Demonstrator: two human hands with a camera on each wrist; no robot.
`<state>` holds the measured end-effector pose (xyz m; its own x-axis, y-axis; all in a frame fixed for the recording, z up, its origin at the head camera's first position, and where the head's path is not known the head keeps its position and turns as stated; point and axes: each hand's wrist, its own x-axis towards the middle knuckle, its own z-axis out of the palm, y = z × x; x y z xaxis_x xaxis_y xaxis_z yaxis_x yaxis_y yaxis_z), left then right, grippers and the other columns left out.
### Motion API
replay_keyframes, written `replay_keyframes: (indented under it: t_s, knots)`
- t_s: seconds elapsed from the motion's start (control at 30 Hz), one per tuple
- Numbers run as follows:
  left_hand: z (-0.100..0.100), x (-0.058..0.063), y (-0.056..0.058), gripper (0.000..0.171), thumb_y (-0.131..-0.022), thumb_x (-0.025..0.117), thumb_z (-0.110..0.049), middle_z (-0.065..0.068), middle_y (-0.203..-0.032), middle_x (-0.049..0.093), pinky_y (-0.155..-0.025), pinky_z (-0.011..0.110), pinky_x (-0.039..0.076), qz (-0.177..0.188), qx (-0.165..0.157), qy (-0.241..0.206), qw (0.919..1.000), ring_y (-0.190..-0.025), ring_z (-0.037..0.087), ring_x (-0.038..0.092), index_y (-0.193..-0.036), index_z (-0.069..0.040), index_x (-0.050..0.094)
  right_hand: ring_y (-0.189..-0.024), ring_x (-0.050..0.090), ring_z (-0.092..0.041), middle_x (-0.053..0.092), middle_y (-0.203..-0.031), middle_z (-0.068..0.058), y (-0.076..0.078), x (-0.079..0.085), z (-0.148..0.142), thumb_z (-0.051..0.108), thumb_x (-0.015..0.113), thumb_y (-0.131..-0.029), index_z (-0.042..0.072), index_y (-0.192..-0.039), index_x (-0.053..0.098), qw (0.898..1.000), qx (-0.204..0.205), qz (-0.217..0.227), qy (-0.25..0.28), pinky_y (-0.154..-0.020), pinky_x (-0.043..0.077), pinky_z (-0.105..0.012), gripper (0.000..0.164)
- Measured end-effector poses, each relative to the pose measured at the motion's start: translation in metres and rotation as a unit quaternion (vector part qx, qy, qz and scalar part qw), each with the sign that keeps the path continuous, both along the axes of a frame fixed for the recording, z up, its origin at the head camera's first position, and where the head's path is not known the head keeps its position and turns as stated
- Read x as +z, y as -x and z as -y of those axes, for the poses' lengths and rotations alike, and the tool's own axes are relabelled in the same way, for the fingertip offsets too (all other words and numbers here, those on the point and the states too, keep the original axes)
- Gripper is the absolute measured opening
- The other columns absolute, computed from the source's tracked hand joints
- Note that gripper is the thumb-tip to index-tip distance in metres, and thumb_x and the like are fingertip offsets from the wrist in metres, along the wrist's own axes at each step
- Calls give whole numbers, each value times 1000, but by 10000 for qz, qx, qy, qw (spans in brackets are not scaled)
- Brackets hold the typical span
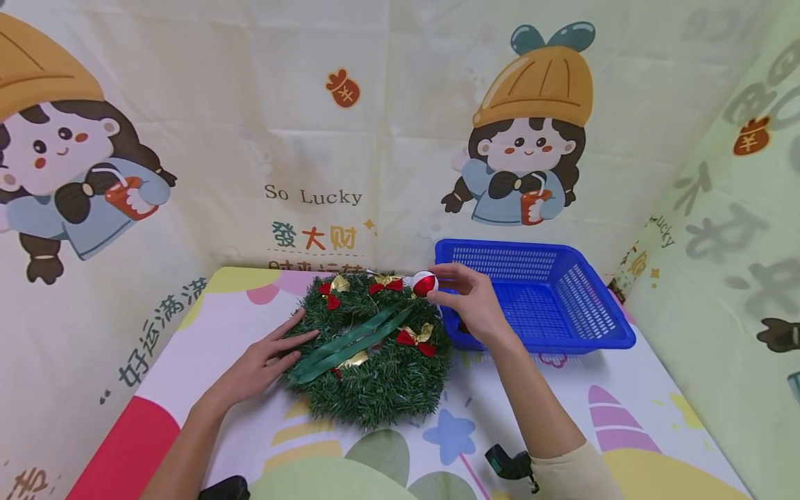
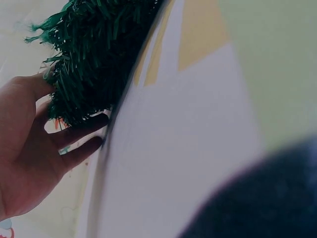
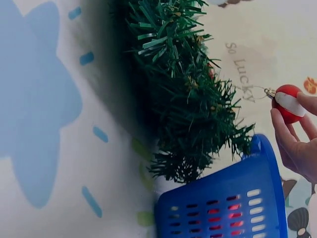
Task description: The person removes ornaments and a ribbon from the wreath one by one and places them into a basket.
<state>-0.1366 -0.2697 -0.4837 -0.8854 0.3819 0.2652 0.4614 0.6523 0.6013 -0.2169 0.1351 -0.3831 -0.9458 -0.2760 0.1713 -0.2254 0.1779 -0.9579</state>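
A green wreath (image 1: pixel 381 389) lies on the table, decorated with red and gold bows (image 1: pixel 417 337) and crossed by a dark green ribbon (image 1: pixel 356 340). Above its upper right edge, my right hand (image 1: pixel 469 302) pinches a red and white Christmas ball (image 1: pixel 425 283) between thumb and fingers. In the right wrist view the ball's metal cap and thin hanging loop stick out freely. My left hand (image 1: pixel 265 364) rests against the wreath's left side with fingers spread. The left wrist view shows those fingers (image 2: pixel 81 130) touching the needles, fairly straight.
A blue plastic basket (image 1: pixel 600 342) stands right of the wreath, close to its edge. Something red shows through its slots in the right wrist view. A printed cloth backdrop (image 1: pixel 400 153) rises behind the table (image 1: pixel 500 417). A black object (image 1: pixel 509 464) is by the right forearm.
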Motion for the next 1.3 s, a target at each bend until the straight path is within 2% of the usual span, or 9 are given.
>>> replay_keyframes:
  t_s: [0.13, 0.27, 0.37, 0.5, 0.6, 0.73, 0.9, 1.13, 1.3]
  knots:
    - [-1, -1, -1, 44, -108, 58, -20, 10, -173, 25, -114, 45, 40, -15, 38, 87, 10000, -155, 42, 30, -152, -25, 57, -127, 63, -32, 67, -137, -7, -3, -3, -11, 17, 82, -91, 16, -133, 70, 9998, -160, 78, 44, -94, 57, -34, 44]
    - [-2, 0, -1, 44, -109, 58, -22, 7, -174, 24, -114, 48, 38, 110, 71, 64, 9999, -157, 40, 29, -152, -27, 56, -128, 63, -29, 67, -137, -5, -6, -6, -21, 20, 83, -91, 19, -134, 70, 9992, -353, 157, -63, -95, 56, -32, 44]
    - [-2, 0, -1, 44, -109, 57, -23, 5, -174, 23, -117, 40, 37, 151, 68, 56, 9998, -157, 39, 28, -153, -28, 56, -128, 63, -27, 67, -136, -4, -7, -8, -28, 21, 83, -91, 22, -133, 70, 9985, -488, 233, -65, -96, 56, -31, 43]
    - [-2, -1, 0, 44, -109, 58, -23, 5, -174, 23, -117, 18, 29, 177, 16, -1, 9998, -158, 39, 27, -153, -28, 56, -126, 63, -25, 68, -135, -5, -9, -10, -38, 21, 83, -91, 20, -133, 70, 9975, -641, 281, -13, -94, 56, -29, 44]
    - [-3, -1, 1, 44, -109, 58, -22, 6, -174, 23, -113, 9, 23, 171, -13, -51, 9998, -158, 39, 26, -152, -28, 56, -126, 62, -25, 67, -137, -6, -9, -12, -45, 21, 83, -92, 19, -135, 69, 9968, -760, 266, 0, -94, 56, -26, 46]
    - [-4, -2, 1, 44, -109, 58, -22, 6, -174, 22, -113, 9, 23, 165, -26, -62, 9998, -158, 39, 26, -153, -28, 56, -128, 61, -23, 66, -138, -5, -9, -16, -55, 24, 82, -92, 20, -138, 67, 9946, -995, 265, -114, -94, 55, -23, 49]
    - [-5, -1, 2, 44, -109, 57, -23, 6, -174, 22, -116, 16, 28, 158, -36, 1, 9999, -158, 38, 27, -153, -28, 55, -128, 61, -22, 67, -138, -5, -7, -21, -63, 27, 82, -92, 20, -139, 66, 9922, -1212, 185, -223, -94, 54, -23, 50]
    - [-2, -1, 2, 45, -109, 58, -23, 7, -174, 23, -113, 8, 23, 93, -34, 22, 9999, -157, 40, 28, -153, -28, 55, -125, 64, -24, 68, -136, -6, -2, -28, -64, 23, 81, -93, 18, -136, 68, 9887, -1393, -224, -506, -88, 54, -18, 45]
    - [0, -2, 2, 45, -109, 57, -23, 8, -174, 23, -113, 9, 23, 96, 7, 77, 9999, -157, 40, 28, -153, -29, 55, -124, 65, -25, 69, -135, -8, 1, -33, -65, 25, 80, -94, 18, -135, 69, 9840, -1526, -357, -843, -97, 55, -30, 43]
